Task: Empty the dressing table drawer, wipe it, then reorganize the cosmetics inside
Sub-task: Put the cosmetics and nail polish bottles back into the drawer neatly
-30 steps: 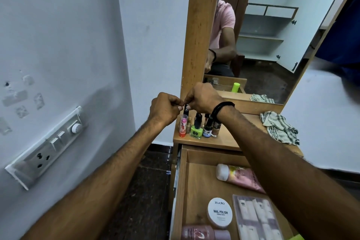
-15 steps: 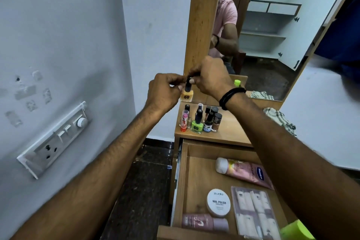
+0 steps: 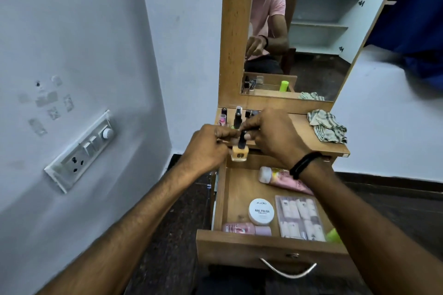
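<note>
Both the left hand and right hand pinch the orange polish bottle over the 12 o'clock edge of the drawer. Reorganizing seems partway: several cosmetics inside, small bottles on the bench.

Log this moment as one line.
left hand: holds orange polish bottle | right hand: pinches its black cap | drawer: open, white jar, pink tube inside | cloth: on tabletop
</note>
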